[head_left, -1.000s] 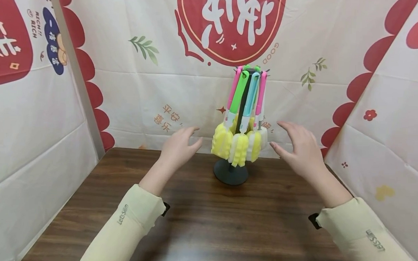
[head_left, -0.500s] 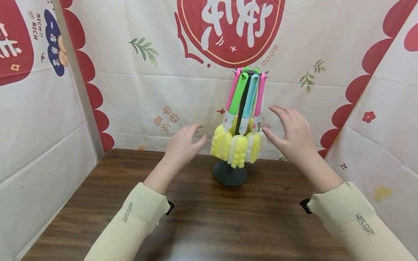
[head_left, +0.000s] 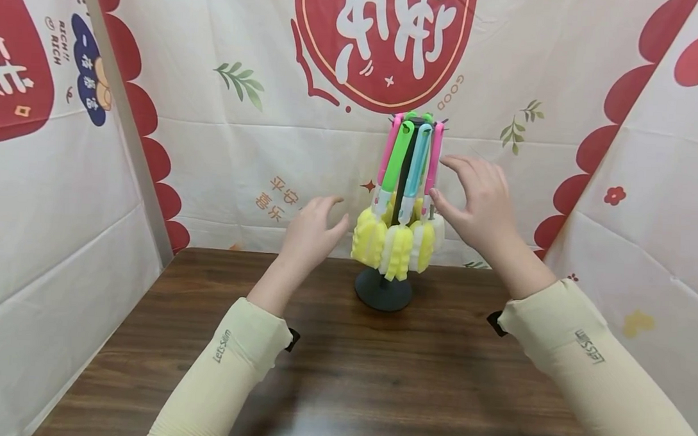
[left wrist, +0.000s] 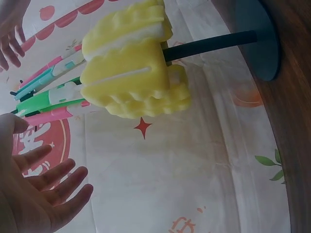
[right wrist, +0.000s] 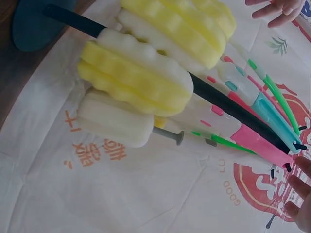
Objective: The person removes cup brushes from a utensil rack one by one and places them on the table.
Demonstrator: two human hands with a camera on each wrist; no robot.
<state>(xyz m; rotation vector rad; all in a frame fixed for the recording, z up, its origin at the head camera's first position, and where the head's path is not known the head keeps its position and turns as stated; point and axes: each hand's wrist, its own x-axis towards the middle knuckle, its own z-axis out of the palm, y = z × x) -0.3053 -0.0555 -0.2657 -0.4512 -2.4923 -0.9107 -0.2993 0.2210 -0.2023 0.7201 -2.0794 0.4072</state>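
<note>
Several sponge bottle brushes hang by their handles from a black stand (head_left: 383,291) at the back of the table. A green-handled brush (head_left: 398,159) and a blue-handled brush (head_left: 417,161) face me, with a pink-handled brush (head_left: 434,158) on the right. Their heads are yellow and white sponge; one white sponge head (right wrist: 114,118) shows a grey stem. My right hand (head_left: 481,198) is beside the pink handle, fingers spread and holding nothing; whether its thumb touches the handle I cannot tell. My left hand (head_left: 312,233) hovers left of the sponge heads, fingers apart, with nothing in it.
The dark wooden table (head_left: 372,379) extends toward me from the stand. Printed cloth (head_left: 200,168) walls it in at the back and both sides. Short dark hooks (right wrist: 302,146) stick out at the top of the stand.
My right hand has moved left and up, closer to the pink handle. The left hand has shifted slightly right and up. The brushes and stand stay in place.
</note>
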